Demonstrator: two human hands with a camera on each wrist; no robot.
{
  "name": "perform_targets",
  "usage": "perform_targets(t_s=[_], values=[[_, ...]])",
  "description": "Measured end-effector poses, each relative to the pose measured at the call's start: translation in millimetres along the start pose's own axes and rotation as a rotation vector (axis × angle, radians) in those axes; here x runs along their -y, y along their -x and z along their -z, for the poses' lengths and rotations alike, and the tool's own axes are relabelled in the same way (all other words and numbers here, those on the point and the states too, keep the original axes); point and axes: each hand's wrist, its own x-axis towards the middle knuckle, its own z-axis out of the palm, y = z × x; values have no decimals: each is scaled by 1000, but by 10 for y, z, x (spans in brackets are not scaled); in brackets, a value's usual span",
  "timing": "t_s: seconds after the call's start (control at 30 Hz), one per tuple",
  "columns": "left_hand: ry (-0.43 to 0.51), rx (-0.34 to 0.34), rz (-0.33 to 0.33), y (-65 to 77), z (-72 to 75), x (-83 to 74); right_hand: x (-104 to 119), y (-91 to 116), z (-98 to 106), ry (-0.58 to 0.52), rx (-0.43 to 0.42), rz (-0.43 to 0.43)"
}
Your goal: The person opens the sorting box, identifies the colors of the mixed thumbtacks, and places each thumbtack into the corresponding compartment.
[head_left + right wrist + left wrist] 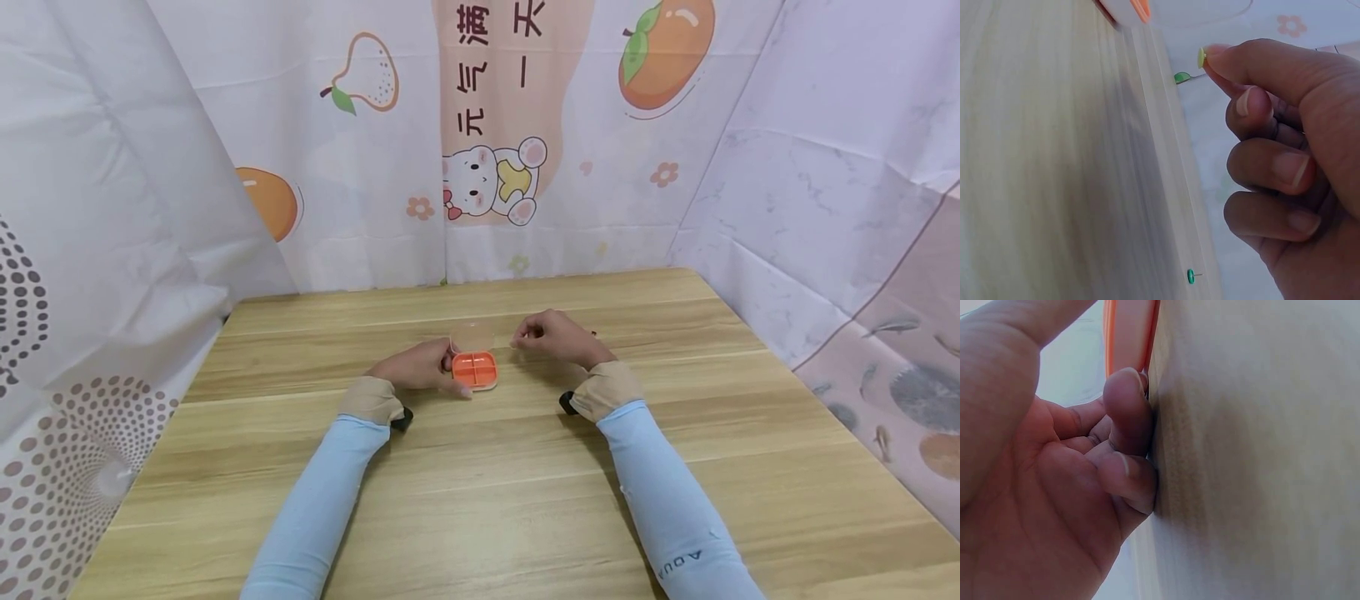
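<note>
A small orange pill box (475, 372) with four-part dividers lies on the table, its clear lid (472, 337) raised at the back. My left hand (422, 367) holds the box from its left side, thumb along the near edge; curled fingers (1129, 415) meet the box's end (1130, 337) low against the tabletop in the left wrist view. To the right of the box, my right hand (558, 335) hovers over the table. Between its thumb and forefinger it pinches a yellow-green thumbtack (1201, 57), while the other fingers curl toward the palm.
A green thumbtack (1190, 276) lies on the table beyond the right hand, its pin showing. Something small and red (593, 333) peeks out behind the right hand. The wood-grain table (480, 500) ends at a printed curtain (360, 167) behind, with more curtains at both sides.
</note>
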Motion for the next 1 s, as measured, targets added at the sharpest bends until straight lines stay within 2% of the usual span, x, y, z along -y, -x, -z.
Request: perform_targets(t_s=[0.4, 0.63, 1.0], values=[[-16, -6, 29, -10, -20, -1, 31, -29, -29, 17, -7, 53], [2, 3, 16, -4, -16, -21, 55, -34, -56, 27, 4, 63], [-5, -7, 39, -6, -21, -16, 85, -71, -92, 44, 27, 54]])
